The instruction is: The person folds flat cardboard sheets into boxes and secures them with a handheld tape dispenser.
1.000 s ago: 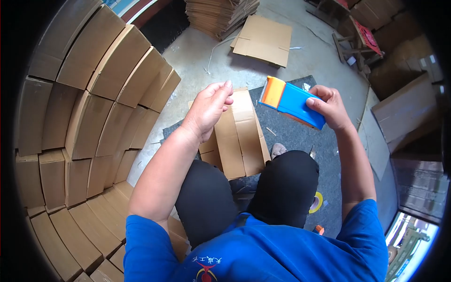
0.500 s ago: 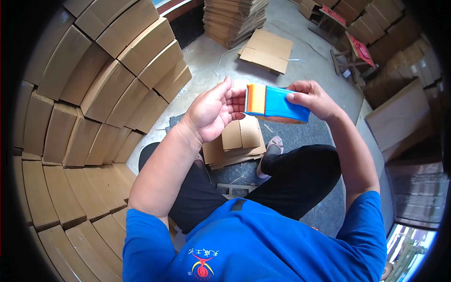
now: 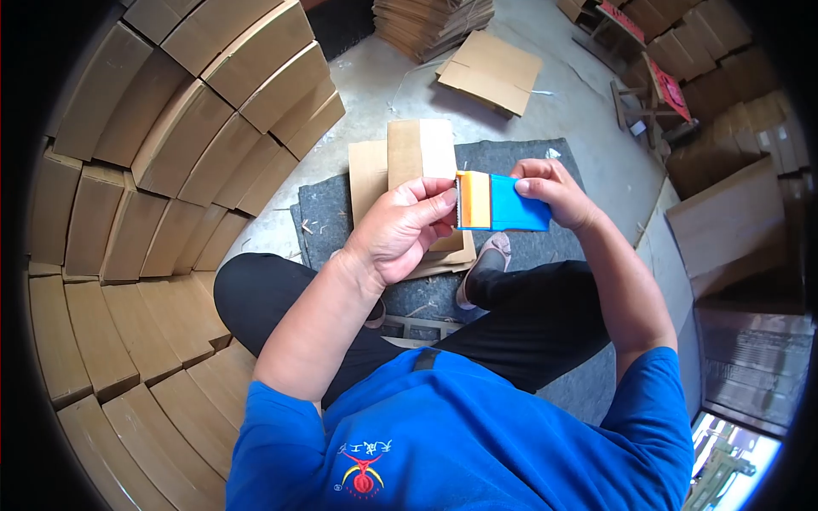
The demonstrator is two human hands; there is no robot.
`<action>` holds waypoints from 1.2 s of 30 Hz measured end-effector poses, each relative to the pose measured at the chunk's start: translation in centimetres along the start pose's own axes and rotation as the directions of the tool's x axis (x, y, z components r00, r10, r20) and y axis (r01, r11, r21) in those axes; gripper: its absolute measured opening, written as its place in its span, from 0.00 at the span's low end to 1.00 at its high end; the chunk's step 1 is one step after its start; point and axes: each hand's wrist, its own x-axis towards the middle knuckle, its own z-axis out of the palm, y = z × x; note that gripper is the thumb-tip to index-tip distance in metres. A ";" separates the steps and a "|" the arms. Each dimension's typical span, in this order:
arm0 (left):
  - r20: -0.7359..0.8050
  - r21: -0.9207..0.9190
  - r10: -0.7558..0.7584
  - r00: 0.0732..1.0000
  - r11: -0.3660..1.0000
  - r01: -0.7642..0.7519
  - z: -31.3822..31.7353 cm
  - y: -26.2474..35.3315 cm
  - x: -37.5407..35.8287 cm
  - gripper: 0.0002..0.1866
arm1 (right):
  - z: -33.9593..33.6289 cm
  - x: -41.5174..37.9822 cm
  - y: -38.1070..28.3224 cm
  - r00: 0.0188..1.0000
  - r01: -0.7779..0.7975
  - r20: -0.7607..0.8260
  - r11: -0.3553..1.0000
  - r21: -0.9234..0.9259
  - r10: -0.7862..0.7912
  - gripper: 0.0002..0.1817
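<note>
A blue and orange plastic tape dispenser (image 3: 501, 202) is gripped at its rear by the right hand (image 3: 554, 194), fingers closed around it, above the lap. Its toothed orange end is pinched by the left hand (image 3: 405, 228), apparently at the tape edge. Below, the flattened brown cardboard boxes (image 3: 409, 162) lie on the grey felt mat (image 3: 520, 157), not yet visibly taped; many assembled cartons (image 3: 170, 153) are stacked alongside.

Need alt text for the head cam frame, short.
Seated person holds a blue and orange tape dispenser in the right hand, left hand fingers at its orange end. Flat cardboard lies on a grey mat below; folded boxes stacked left.
</note>
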 end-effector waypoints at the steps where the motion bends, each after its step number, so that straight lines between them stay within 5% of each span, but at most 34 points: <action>1: -0.012 -0.006 0.013 1.000 1.000 -0.013 -0.2 -0.2 0.2 0.13 | 0.0 0.0 0.1 1.000 0.012 -0.010 1.000 -0.022 -0.013 0.19; 11: 0.215 -0.259 -0.005 0.977 0.964 0.062 -2.2 0.6 0.2 0.26 | 0.2 0.4 0.2 0.999 -0.043 0.028 0.997 0.063 0.041 0.17; 15: -0.105 -0.135 0.003 0.994 0.991 -0.017 -3.1 -2.1 0.6 0.10 | 1.4 0.8 0.0 0.994 -0.094 0.045 0.991 -0.096 0.099 0.20; 20: -0.356 -0.008 -0.068 0.932 0.998 0.069 -5.0 -6.4 -0.3 0.07 | 2.4 -0.2 -0.7 0.947 -0.191 0.147 0.867 -0.461 0.286 0.28; 21: -0.283 0.005 -0.052 0.958 0.998 0.056 -6.8 -6.4 -0.9 0.07 | 2.2 -0.6 -0.7 0.934 -0.233 0.139 0.856 -0.462 0.329 0.28; 25: -0.453 0.096 -0.004 0.891 0.994 0.053 -10.7 -4.1 -2.2 0.07 | -0.2 -1.3 0.6 0.948 -0.273 0.022 0.844 -0.461 0.318 0.29; 36: -0.689 0.292 0.102 0.718 0.945 0.145 -13.6 -6.1 1.5 0.10 | 1.1 2.8 4.3 0.943 -0.262 0.014 0.770 -0.581 0.332 0.29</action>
